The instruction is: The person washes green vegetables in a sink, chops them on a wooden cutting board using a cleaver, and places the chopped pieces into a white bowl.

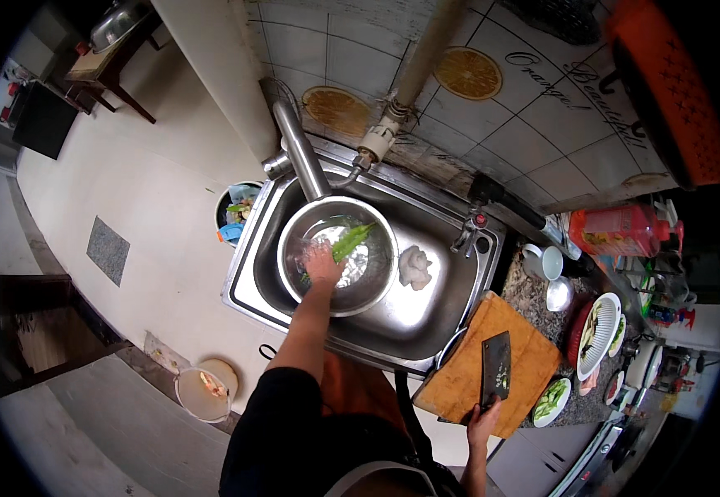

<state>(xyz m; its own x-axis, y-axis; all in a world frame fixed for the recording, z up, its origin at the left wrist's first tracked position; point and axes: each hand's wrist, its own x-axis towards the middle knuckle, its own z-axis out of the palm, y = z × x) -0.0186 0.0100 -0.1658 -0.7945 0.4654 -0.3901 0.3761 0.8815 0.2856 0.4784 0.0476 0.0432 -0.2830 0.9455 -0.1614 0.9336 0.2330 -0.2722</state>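
Steel-walled, the sink (441, 325) held a round metal bowl (383, 269) of water in its left part, where the left hand (322, 263) dipped in against long green vegetables (351, 241); whether its grip had closed on them I couldn't tell. Right of the sink, the right hand (483, 421) had its grip wrapped round the handle of a cleaver (496, 360), the blade flat over a wooden board (455, 373). Farther right of the sink, a white dish (544, 422) carried sliced greens (551, 398).
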